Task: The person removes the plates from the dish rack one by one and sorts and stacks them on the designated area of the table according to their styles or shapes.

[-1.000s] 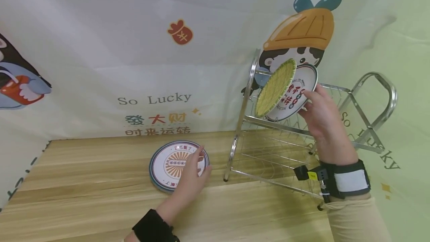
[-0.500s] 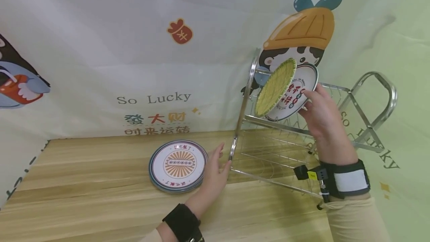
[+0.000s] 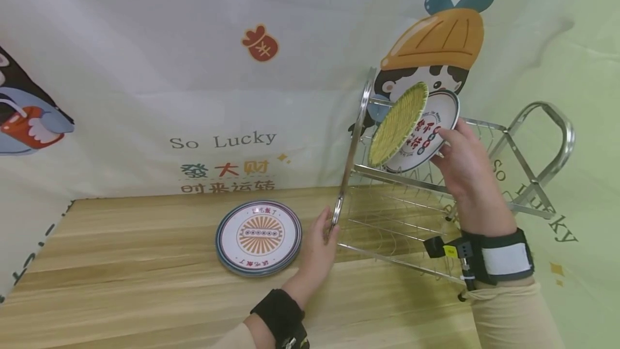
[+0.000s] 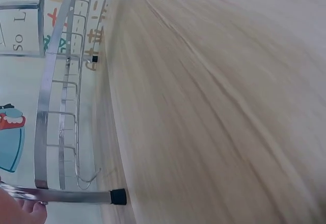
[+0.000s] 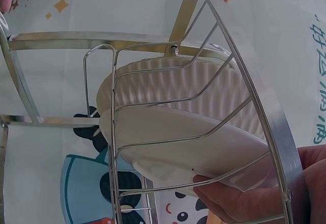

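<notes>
A chrome wire dish rack with two tiers stands on the right. On its upper tier a white plate with red lettering and a dark rim leans upright. My right hand pinches that plate's right edge, thumb on its face and fingers behind; the right wrist view shows the fingers through the wires. Left of the plate leans a round yellow-green woven plate, its ribbed back visible from below. My left hand grips the rack's left front upright low down, near its foot.
Several stacked plates, the top one white with an orange sunburst, lie left of my left hand on the wooden table. A printed cloth hangs behind. The rack's curved handle rises at the right.
My left hand has moved right, from over the plate stack to the rack's left upright, and now grips it. The right hand and its plate stay in place.
</notes>
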A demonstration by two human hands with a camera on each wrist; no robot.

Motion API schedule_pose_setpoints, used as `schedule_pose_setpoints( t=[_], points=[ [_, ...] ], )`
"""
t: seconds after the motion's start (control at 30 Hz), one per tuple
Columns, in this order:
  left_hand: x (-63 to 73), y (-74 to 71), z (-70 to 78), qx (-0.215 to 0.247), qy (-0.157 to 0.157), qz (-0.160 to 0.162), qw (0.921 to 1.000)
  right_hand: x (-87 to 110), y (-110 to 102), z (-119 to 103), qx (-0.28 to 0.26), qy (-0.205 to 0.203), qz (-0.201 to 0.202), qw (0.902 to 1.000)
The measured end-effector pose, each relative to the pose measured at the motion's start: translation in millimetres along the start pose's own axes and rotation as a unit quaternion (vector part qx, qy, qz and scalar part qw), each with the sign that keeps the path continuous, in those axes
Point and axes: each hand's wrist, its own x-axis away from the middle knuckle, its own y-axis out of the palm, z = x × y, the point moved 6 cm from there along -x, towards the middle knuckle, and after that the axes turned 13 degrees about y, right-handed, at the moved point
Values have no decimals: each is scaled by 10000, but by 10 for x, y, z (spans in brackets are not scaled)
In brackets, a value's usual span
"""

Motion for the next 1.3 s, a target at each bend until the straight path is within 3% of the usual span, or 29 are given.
schedule_pose_setpoints(
  t=[0.2,0.3,0.73,1.07,1.3],
  points=[
    [-34,-23,-31,47,-151,516,9985,4,22,9,22,1,-19,10000],
    [-46,-47,-28,44,-237,610,9978,7,33,8,47,-29,-28,10000],
    [-70,-67,-12,-126,-548,419,9975,9,-13,40,-520,209,172,9983],
    [-81,-54,-19,-219,-553,336,9977,24,-43,19,-450,132,439,9979],
    [-100,-53,-18,-263,-500,349,9978,41,-120,5,-1059,49,557,9928]
  ],
)
